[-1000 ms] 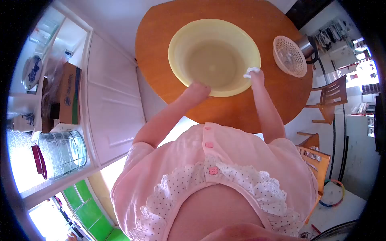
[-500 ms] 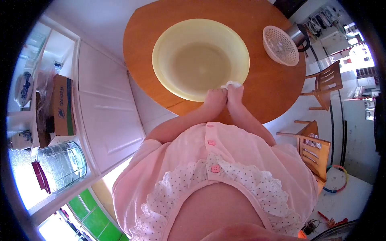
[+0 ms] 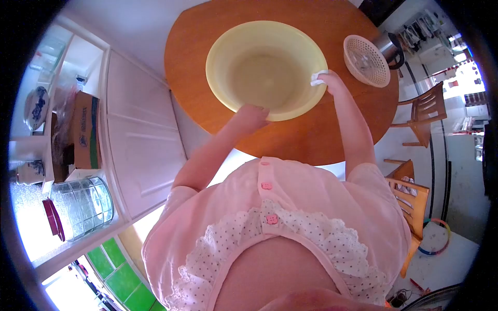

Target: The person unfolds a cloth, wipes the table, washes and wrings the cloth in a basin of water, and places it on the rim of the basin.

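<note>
A large pale-yellow basin (image 3: 218, 90) with cloudy liquid in its bottom stands on the round wooden table (image 3: 192, 46). My left hand (image 3: 251, 117) is at the basin's near rim, fingers curled over the edge and slightly blurred. At the basin's right rim, my right hand (image 3: 333, 82) is closed on a small crumpled white cloth (image 3: 318, 78). The cloth lies against the rim, and part of it is hidden by the fingers.
A cream plastic colander (image 3: 381, 72) and a metal kettle (image 3: 386, 46) with a black handle stand at the table's right. Two wooden chairs (image 3: 423, 106) are on that side. To the left are white shelves with a cardboard box (image 3: 85, 129) and a glass jar (image 3: 85, 207).
My hands were together at the near right rim. Now they are apart: the right has moved up along the right rim with the cloth, the left leftward along the near rim.
</note>
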`<state>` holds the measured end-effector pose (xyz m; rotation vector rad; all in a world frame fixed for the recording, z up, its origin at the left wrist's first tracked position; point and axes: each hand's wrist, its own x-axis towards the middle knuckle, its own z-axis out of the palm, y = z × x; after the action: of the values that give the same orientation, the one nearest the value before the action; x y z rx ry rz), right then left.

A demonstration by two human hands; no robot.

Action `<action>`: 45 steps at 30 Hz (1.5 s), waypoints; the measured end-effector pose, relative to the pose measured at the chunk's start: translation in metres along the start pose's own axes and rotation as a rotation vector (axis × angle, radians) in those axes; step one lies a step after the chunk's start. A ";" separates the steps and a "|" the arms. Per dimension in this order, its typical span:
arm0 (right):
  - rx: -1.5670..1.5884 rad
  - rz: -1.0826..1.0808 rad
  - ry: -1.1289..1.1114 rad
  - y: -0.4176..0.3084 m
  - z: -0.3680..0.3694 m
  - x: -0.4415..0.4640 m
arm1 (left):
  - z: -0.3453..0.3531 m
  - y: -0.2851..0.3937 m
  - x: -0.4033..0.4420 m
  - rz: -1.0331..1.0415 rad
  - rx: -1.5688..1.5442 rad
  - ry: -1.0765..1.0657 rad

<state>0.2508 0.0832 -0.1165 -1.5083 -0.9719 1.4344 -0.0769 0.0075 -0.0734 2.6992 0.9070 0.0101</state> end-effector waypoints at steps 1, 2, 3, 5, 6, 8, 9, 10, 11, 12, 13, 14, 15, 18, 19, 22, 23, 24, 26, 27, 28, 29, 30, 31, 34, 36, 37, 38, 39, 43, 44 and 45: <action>-0.010 0.000 0.023 -0.001 -0.001 0.007 | 0.002 0.008 0.003 -0.026 0.007 0.007; -0.019 0.000 0.046 0.001 -0.001 0.011 | 0.002 0.015 0.004 -0.035 0.022 0.025; 0.004 -0.041 0.096 0.002 0.002 0.010 | 0.001 0.021 0.004 -0.043 0.037 0.043; 0.050 -0.127 0.201 0.008 0.009 0.006 | 0.001 0.026 0.006 -0.057 0.048 0.059; 0.052 -0.127 0.250 0.004 0.017 -0.003 | 0.003 0.024 0.007 -0.066 0.047 0.054; 0.057 -0.120 0.352 -0.002 0.041 -0.035 | 0.010 0.023 0.007 -0.057 0.035 0.071; 0.087 -0.116 0.378 0.004 0.049 -0.044 | 0.015 0.023 0.009 -0.037 0.025 0.096; 0.115 -0.113 0.405 0.014 0.056 -0.051 | 0.017 0.026 0.012 -0.018 0.014 0.122; 0.143 -0.111 0.434 0.024 0.062 -0.058 | 0.019 0.031 0.016 -0.054 0.008 0.098; 0.162 -0.122 0.489 0.034 0.069 -0.063 | 0.021 0.039 0.021 -0.088 0.002 0.074; 0.180 -0.133 0.545 0.044 0.078 -0.067 | 0.022 0.047 0.025 -0.121 -0.004 0.051; 0.199 -0.143 0.602 0.054 0.087 -0.072 | 0.024 0.054 0.028 -0.129 -0.006 0.081; 0.269 -0.161 0.581 0.063 0.096 -0.079 | 0.026 0.061 0.031 -0.138 -0.007 0.111; 0.329 -0.189 0.547 0.065 0.135 -0.116 | 0.028 0.076 0.036 -0.187 -0.087 0.136; 0.325 -0.192 0.542 0.064 0.141 -0.124 | 0.027 0.079 0.036 -0.206 -0.127 0.131; 0.413 -0.180 0.428 0.066 0.142 -0.129 | 0.017 0.081 0.030 -0.180 -0.125 0.101; 0.438 -0.140 0.443 0.065 0.141 -0.132 | 0.014 0.080 0.028 -0.150 -0.190 0.096; 0.461 -0.104 0.456 0.052 0.141 -0.139 | 0.010 0.076 0.026 -0.121 -0.254 0.095; 0.538 -0.089 0.502 0.044 0.137 -0.144 | 0.007 0.068 0.021 -0.096 -0.325 0.145; 0.593 -0.114 0.535 0.044 0.129 -0.143 | 0.008 0.063 0.017 -0.099 -0.332 0.198; 0.647 -0.136 0.566 0.042 0.120 -0.142 | 0.009 0.056 0.013 -0.106 -0.338 0.251; 0.639 -0.172 0.536 0.038 0.110 -0.141 | 0.010 0.043 0.009 -0.129 -0.395 0.279; 0.630 -0.207 0.504 0.032 0.098 -0.140 | 0.009 0.030 0.003 -0.154 -0.451 0.307; 0.621 -0.239 0.473 0.027 0.087 -0.139 | -0.008 0.022 -0.007 -0.214 -0.346 0.320; 0.591 -0.150 0.497 0.009 0.059 -0.118 | -0.021 -0.011 -0.023 -0.294 -0.121 0.858; 0.616 -0.224 0.411 0.018 0.037 -0.089 | -0.017 -0.025 -0.035 -0.485 0.016 0.947; 0.501 -0.165 0.385 0.008 0.033 -0.080 | -0.015 -0.031 -0.040 -0.582 0.088 0.989; 0.388 -0.105 0.359 0.000 0.030 -0.072 | -0.006 -0.041 -0.042 -0.645 0.142 1.016; 0.277 -0.042 0.336 -0.004 0.031 -0.067 | -0.001 -0.045 -0.043 -0.724 -0.132 0.986; 0.107 -0.194 0.499 0.007 0.054 -0.048 | 0.011 -0.064 -0.034 -0.973 -1.113 0.910; 0.109 -0.160 0.474 0.012 0.047 -0.041 | 0.016 -0.066 -0.031 -1.035 -1.336 0.897; 0.135 -0.159 0.472 0.010 0.050 -0.044 | 0.021 -0.066 -0.028 -1.055 -1.282 0.971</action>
<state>0.1987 0.0415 -0.1110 -1.5349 -0.6721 0.9494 -0.1358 0.0351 -0.1094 0.7686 1.6209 1.2188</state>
